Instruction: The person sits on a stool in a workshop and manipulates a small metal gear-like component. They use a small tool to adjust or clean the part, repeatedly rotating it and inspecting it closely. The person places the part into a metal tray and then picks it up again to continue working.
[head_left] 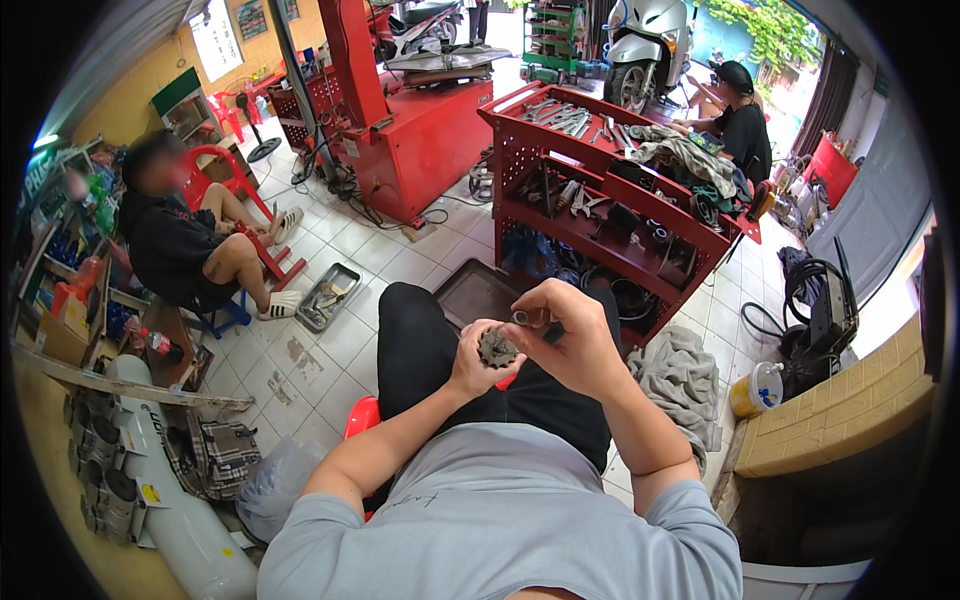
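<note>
Above my lap, my left hand (472, 370) is closed around a round, dark metal part (497, 350) with a toothed rim, its face turned up. My right hand (577, 335) is beside it and slightly higher, pinching a small grey cylindrical metal piece (520, 317) between thumb and fingertips. The small piece is close to the toothed part; I cannot tell whether they touch. Beyond my knees, a dark shallow tray (470, 290) lies on the tiled floor, partly hidden by my right hand and leg.
A red tool cart (610, 225) with wrenches and rags stands ahead to the right. Grey cloth (680, 385) and a yellow-white bucket (757, 388) are at right. To the left, a seated person (175, 235) is near a metal tray (330, 297). Another person (742, 120) sits beyond the cart.
</note>
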